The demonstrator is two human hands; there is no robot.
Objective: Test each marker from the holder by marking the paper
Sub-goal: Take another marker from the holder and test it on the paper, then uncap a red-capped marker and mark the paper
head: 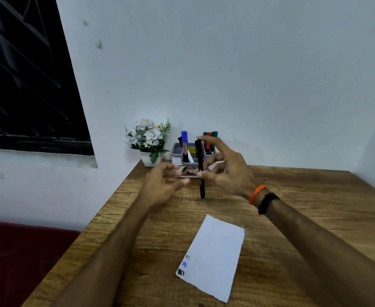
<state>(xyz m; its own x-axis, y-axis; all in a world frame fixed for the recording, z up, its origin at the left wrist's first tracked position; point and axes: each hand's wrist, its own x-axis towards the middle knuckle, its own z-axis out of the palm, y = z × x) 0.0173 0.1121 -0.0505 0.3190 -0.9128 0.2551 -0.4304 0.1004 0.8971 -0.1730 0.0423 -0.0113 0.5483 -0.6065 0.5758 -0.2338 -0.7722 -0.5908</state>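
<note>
Head view shows the right hand (224, 167) pinching a black marker (200, 169) at mid-barrel between thumb and a finger, the remaining fingers splayed. The marker stands near upright, green tip (202, 198) downward, at or just above the wooden table (303, 218); contact cannot be confirmed. The left hand (160, 185) hovers just beside it, blurred, fingers loosely curled; whether it holds a cap cannot be told.

Assessment: one marker is out of the holder (183, 155) and appears uncapped, not yet brought to the paper (213, 258). The paper lies well nearer the person and carries three small marks, dark and blue, at its near left corner; most of the sheet is bare. The next move calls for carrying the tip back to the sheet and drawing a short stroke on a bare patch.

Clearances: open tabletop lies between hand and paper, so the path is unobstructed. The holder, with a blue marker (184, 140) and several others, stands at the far edge against the wall, just beside a flower pot (149, 159). The table's left edge runs close to the left forearm.
</note>
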